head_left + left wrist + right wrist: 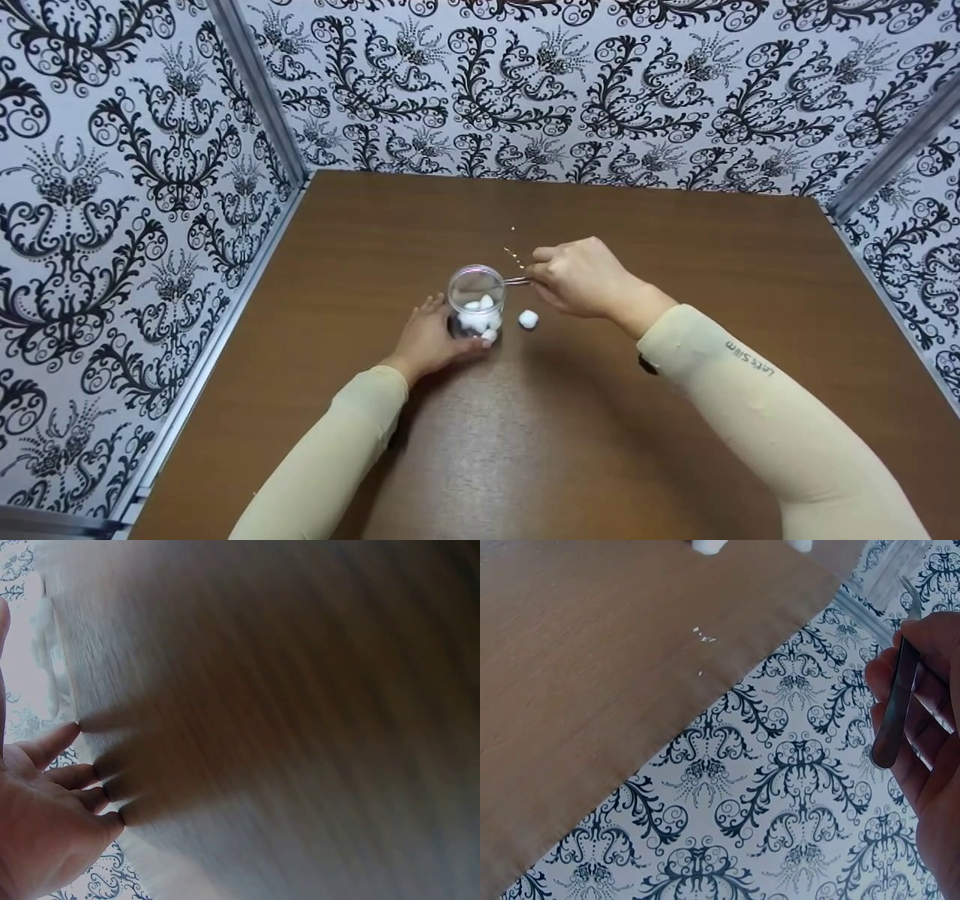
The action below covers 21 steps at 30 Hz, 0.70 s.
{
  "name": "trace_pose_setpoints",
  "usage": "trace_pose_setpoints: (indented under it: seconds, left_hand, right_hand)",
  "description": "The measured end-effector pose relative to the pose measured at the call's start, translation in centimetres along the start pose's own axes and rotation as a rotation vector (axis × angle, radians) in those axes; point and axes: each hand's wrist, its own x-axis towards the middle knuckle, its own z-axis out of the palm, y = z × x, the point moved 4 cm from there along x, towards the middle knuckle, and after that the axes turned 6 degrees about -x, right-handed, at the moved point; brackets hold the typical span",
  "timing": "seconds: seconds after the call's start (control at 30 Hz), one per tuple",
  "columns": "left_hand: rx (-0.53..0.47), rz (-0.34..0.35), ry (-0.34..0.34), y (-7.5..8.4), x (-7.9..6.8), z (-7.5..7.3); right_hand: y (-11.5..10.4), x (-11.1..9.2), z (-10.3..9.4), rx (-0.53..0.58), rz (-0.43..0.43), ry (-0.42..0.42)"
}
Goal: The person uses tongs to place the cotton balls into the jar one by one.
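Observation:
A clear jar with several white cotton balls in it stands on the table. My left hand holds it from the left, thumb across the front. Left fingertips touch the tabletop in the left wrist view. In my right hand I pinch metal tweezers with a bent tip. The tweezers point left at the jar's rim; between their tips I see nothing in the right wrist view. A single cotton ball lies right of the jar, below my right hand.
Small pale crumbs are scattered on the brown table beyond the right hand. Patterned wall panels with metal posts enclose the back and sides.

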Motion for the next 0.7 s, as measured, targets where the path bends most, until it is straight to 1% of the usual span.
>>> trace_pose_setpoints:
  seconds: [0.13, 0.3, 0.53, 0.7]
  left_hand:
    - [0.002, -0.01, -0.009, 0.0, 0.0, 0.0]
    - [-0.004, -0.005, -0.011, 0.0, -0.1, -0.1]
    - [-0.027, -0.002, -0.016, 0.1, -0.2, -0.2]
    - [-0.027, 0.001, -0.016, 0.2, -0.2, -0.1]
  right_hand:
    - [0.7, -0.7, -0.5, 0.003, 0.023, 0.017]
    - [1.8, -2.4, -0.5, 0.002, 0.069, 0.02]
    - [3.1, -5.6, 1.1, -0.015, 0.121, -0.035]
    - [3.5, -7.6, 2.4, -0.02, 0.151, -0.068]
